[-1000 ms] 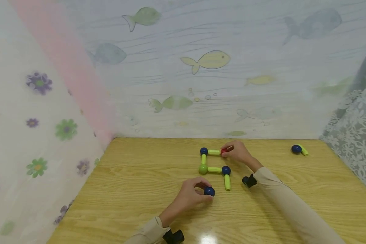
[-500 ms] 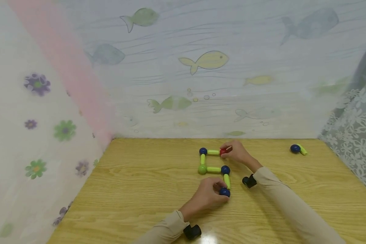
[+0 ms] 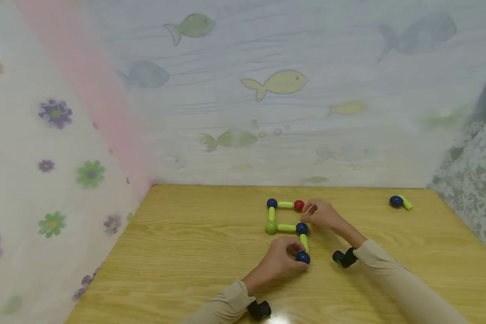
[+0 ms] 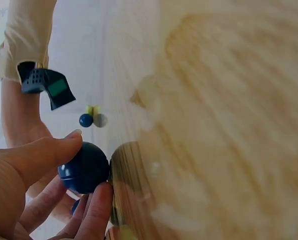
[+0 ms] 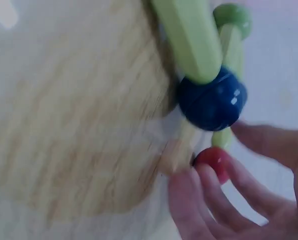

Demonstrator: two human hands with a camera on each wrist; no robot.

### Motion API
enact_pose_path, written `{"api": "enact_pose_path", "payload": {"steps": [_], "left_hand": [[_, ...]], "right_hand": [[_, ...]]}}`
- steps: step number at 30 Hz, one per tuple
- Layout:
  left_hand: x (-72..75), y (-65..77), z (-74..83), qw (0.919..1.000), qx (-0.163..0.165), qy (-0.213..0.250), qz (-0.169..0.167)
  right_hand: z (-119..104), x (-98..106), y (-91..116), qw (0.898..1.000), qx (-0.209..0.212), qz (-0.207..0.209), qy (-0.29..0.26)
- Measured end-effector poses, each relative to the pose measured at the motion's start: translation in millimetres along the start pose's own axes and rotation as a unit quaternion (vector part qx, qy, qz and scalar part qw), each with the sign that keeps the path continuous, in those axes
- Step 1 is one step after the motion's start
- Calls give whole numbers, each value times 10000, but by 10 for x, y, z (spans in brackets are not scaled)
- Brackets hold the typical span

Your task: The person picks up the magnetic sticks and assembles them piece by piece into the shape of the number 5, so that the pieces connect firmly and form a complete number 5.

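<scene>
My left hand [image 3: 278, 258] pinches a glossy blue ball [image 3: 303, 258] between thumb and fingers, low over the table. That ball sits at the near end of a yellow-green rod [image 3: 304, 243], whose far end meets another blue ball [image 3: 302, 228]. From there a rod [image 3: 286, 228] runs left to a green ball [image 3: 271, 226], then another goes back to a blue ball [image 3: 272, 204]. A top rod [image 3: 285, 204] ends at a red ball [image 3: 299, 205]. Beside the red ball hovers my right hand [image 3: 323, 215], fingers loosely bent and holding nothing.
At the back right of the wooden table [image 3: 186, 252] lie a blue ball [image 3: 396, 201] and a yellow-green rod [image 3: 406, 203] together. A fish-patterned sheet [image 3: 227, 108] stands behind the table. Both wrists carry small black cameras.
My left hand has carried its blue ball right to the lower rod's free end. My right hand has let go of the red ball and drawn slightly back toward the front right.
</scene>
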State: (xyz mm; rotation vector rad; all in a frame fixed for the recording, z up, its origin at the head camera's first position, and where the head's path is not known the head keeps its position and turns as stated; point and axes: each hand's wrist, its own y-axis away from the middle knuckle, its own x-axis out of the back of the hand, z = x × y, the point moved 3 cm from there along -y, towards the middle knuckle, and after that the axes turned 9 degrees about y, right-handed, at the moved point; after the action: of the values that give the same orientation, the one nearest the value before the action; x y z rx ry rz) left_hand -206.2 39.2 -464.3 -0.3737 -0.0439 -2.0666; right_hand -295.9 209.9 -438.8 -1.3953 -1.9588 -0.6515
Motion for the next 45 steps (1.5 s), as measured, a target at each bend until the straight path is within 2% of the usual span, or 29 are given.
{"api": "enact_pose_path", "payload": {"steps": [3, 6, 10, 14, 24, 28, 32, 38, 42, 45], "left_hand": [[-8, 17, -6, 9999, 101, 58, -18], [-18, 17, 1, 9999, 107, 49, -34], [-20, 7, 26, 10000, 23, 32, -35], [-15, 1, 44, 9999, -105, 2, -43], [-34, -9, 50, 9998, -180, -33, 59], [-19, -3, 33, 9999, -26, 132, -8], [93, 6, -14, 9996, 219, 154, 93], [398, -10, -1, 9990, 77, -116, 431], [626, -55, -11, 9971, -61, -254, 708], [784, -106, -43, 9960, -42, -243, 857]], "right_hand": [[-23, -41, 127, 9965, -116, -679, -476], [-34, -66, 191, 9935, -20, -903, -686], [-28, -90, 200, 9927, -86, -757, -940], [-28, -102, 200, 9876, -205, -753, -1366], [-19, -92, 221, 9860, -176, -726, -1492], [-9, -91, 235, 9858, -144, -730, -1502], [17, -58, 253, 9868, -31, -813, -1402], [142, 128, 320, 9912, -95, -745, -1091], [260, 332, 404, 9954, -108, -507, -800], [384, 511, 482, 9976, -93, -314, -609]]}}
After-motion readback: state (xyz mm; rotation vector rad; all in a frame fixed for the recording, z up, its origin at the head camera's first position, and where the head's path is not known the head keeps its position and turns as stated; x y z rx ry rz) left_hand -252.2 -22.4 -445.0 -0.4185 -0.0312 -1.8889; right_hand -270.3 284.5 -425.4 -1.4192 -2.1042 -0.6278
